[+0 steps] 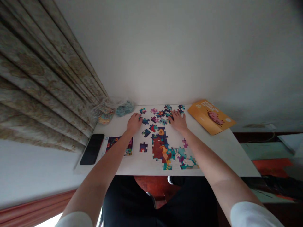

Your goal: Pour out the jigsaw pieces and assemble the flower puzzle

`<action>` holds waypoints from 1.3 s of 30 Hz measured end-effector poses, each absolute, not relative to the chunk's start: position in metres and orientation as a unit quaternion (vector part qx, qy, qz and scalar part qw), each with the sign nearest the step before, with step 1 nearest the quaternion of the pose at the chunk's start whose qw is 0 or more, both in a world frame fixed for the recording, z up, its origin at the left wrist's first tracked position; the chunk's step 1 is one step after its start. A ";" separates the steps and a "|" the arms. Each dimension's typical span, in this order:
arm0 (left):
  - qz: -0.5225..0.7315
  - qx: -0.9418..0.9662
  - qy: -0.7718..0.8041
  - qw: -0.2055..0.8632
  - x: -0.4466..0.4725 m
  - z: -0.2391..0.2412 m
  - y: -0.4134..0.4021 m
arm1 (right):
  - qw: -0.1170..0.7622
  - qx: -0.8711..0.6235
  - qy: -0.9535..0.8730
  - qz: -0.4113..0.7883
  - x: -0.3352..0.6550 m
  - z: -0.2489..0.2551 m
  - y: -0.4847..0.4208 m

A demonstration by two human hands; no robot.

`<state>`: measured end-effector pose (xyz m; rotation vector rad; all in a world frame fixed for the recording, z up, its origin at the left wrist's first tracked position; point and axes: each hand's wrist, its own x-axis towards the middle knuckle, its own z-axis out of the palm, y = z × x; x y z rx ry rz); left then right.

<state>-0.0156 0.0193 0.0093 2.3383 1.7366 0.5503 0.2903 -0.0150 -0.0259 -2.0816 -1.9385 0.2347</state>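
A partly joined jigsaw [165, 151] lies near the front edge of a white table [227, 151]. Several loose coloured pieces [161, 114] are scattered behind it. My left hand [133, 123] rests at the left of the loose pieces, fingers curled, its fingertips at a small piece [141, 119]. My right hand [178, 120] lies flat with fingers spread over the pieces at the right of the scatter. Single pieces [143, 147] lie between the hands and the joined part.
An orange puzzle box [210, 116] sits at the back right. A black phone [92, 148] and a picture card [118, 145] lie at the left. Plastic bags of pieces [113, 110] sit at the back left by a curtain [42, 88]. Wall is behind the table.
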 end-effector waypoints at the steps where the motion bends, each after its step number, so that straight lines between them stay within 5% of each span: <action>1: 0.196 0.777 0.589 0.103 -0.014 0.009 0.032 | 0.161 -0.722 -0.669 0.078 0.291 -0.027 -0.015; 17: 0.253 0.710 0.599 0.271 0.021 0.015 0.116 | 0.294 -0.731 -0.607 0.107 0.304 -0.027 -0.007; 22: 0.360 0.657 0.571 0.336 0.034 0.031 0.052 | 0.457 -0.700 -0.504 0.220 0.324 -0.011 -0.008; 25: 0.480 0.477 0.480 0.558 0.046 0.036 -0.012 | 0.533 -0.638 -0.498 0.248 0.318 0.008 -0.040; 30: 0.449 0.385 0.400 0.700 0.075 0.045 -0.112 | 0.517 -0.508 -0.501 0.473 0.278 0.041 -0.132; 36: 0.421 0.470 0.390 0.670 0.095 0.035 -0.170 | 0.539 -0.531 -0.472 0.453 0.260 0.040 -0.204; 39: 0.379 0.649 0.383 0.537 0.078 0.023 -0.183 | 0.528 -0.566 -0.464 0.431 0.265 0.024 -0.225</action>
